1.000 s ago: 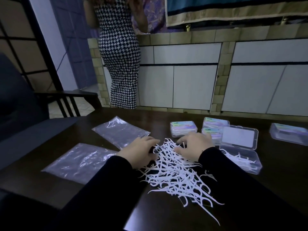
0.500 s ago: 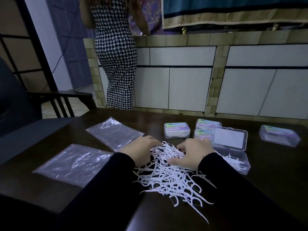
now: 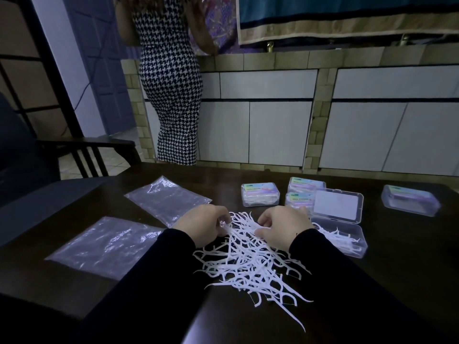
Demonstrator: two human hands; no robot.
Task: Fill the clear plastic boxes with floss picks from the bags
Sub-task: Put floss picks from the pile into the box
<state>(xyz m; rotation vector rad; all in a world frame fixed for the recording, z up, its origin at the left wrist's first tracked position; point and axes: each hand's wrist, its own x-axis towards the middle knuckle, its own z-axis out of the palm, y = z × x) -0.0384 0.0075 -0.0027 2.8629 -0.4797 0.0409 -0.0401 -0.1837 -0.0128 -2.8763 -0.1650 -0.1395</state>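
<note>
Dark wooden counter (image 3: 397, 281) carries a loose heap of white plastic floss picks (image 3: 248, 264) at centre, spread toward the near edge. Left hand (image 3: 202, 227), in a black sleeve, sits at the far left of the heap, fingers curled, pinching a small cluster of picks at the fingertips. Right hand (image 3: 283, 228), also black-sleeved, sits at the far right of the heap, fingers curled down onto the picks and gripping a few. Both hands are close together, separated by the top of the heap. Just right of the right hand: an open clear plastic box (image 3: 347, 240) holding a few picks, its hinged lid (image 3: 336, 205) with a white label standing behind it. Behind the hands: one closed clear box with a coloured label (image 3: 260, 194), packed with picks; two more closed labelled boxes (image 3: 301, 186) touching the open lid. A fourth closed labelled box (image 3: 409, 199) lies well apart at far right. Two flat clear plastic bags lie left of the heap: far bag (image 3: 167, 199) beside the left hand, near bag (image 3: 106, 247) partly under the left sleeve. A person in a houndstooth dress (image 3: 171, 95) stands beyond the counter.
</note>
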